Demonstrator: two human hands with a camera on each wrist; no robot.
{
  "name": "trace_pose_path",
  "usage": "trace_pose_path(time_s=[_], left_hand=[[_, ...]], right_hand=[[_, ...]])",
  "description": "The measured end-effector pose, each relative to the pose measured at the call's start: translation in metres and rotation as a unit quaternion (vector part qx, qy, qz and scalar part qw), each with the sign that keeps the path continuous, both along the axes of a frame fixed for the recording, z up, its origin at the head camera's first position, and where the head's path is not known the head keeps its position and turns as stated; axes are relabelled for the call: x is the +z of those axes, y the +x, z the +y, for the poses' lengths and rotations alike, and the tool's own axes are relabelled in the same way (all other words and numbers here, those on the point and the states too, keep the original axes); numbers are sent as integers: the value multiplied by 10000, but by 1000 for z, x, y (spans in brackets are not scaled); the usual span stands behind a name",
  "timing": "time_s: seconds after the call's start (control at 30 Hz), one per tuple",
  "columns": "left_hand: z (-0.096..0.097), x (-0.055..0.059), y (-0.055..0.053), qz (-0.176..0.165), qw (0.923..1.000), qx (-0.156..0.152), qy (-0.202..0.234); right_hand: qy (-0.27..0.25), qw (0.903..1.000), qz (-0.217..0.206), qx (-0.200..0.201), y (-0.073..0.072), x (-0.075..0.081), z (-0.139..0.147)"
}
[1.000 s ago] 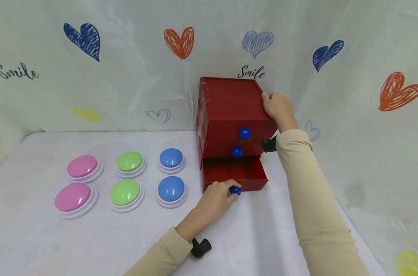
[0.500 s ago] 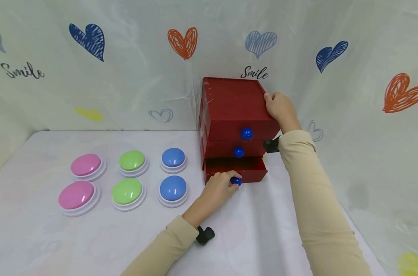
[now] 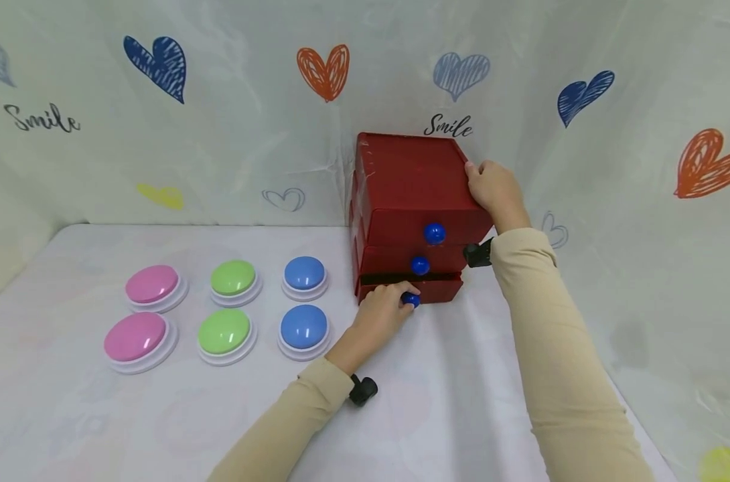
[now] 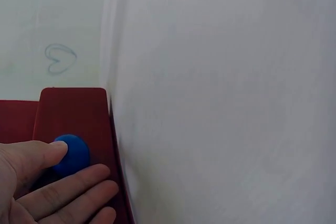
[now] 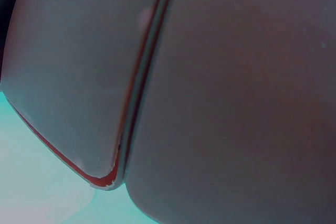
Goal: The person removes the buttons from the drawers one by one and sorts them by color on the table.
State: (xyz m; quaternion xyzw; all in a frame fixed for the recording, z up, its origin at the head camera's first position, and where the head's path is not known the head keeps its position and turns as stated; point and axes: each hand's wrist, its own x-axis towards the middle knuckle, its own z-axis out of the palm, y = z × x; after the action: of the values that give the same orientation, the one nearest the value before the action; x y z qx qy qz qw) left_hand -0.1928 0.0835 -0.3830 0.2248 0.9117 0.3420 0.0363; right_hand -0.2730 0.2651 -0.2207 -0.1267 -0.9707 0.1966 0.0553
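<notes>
A red drawer cabinet (image 3: pixel 413 174) with three drawers, each with a blue knob, stands against the back sheet. Its bottom drawer (image 3: pixel 440 291) is pulled out a little, leaving a narrow dark gap above its front. My left hand (image 3: pixel 382 314) pinches that drawer's blue knob (image 4: pixel 74 156) between thumb and fingers. With my right hand (image 3: pixel 499 193) I hold the cabinet's upper right edge, thumb on top; the other fingers are mostly hidden down the side. The right wrist view shows the cabinet's dark side panels (image 5: pixel 226 98) up close, without a clear sight of the fingers.
Left of the cabinet, several round push buttons stand in two rows on the white table cover: pink (image 3: pixel 134 337), green (image 3: pixel 223 331) and blue (image 3: pixel 303 327). Behind the table hangs a pale sheet (image 3: pixel 232 134) printed with hearts, which also runs along the right side.
My left hand has moved away from me, pushing the bottom drawer most of the way into the cabinet. My right hand keeps its hold on the edge. The head view has shifted slightly.
</notes>
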Motion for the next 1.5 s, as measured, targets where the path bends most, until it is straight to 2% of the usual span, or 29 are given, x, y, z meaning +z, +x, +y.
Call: trace_pose_path(time_s=[0.33,0.8,1.0,1.17,1.27,1.37,1.43,1.5], left_hand=[[-2,2,-11,118,9998,77,-154],[1,2,-10,156,9993,-27,-336],[3,2,-10,493,9962,-14,-715],[5,1,-8,1075,9877,142,-1122],[5,4,-4,1322,9813,149,-1394],[4,8,1,1441,9763,8,-1618],[0,12,6,1455,9744,-150,-1709],[-7,17,11,1437,9752,-342,-1646]], right_hand=[[14,10000,32,6,2,0,-2],[-59,9999,-87,-26,4,1,-1],[75,9998,-132,163,2,4,-2],[-67,9988,-109,482,3,4,0],[-597,9958,-162,668,10,3,3],[-1169,9908,-55,678,25,1,9],[-1394,9877,284,656,39,-4,11],[-1399,9837,894,692,55,-11,10]])
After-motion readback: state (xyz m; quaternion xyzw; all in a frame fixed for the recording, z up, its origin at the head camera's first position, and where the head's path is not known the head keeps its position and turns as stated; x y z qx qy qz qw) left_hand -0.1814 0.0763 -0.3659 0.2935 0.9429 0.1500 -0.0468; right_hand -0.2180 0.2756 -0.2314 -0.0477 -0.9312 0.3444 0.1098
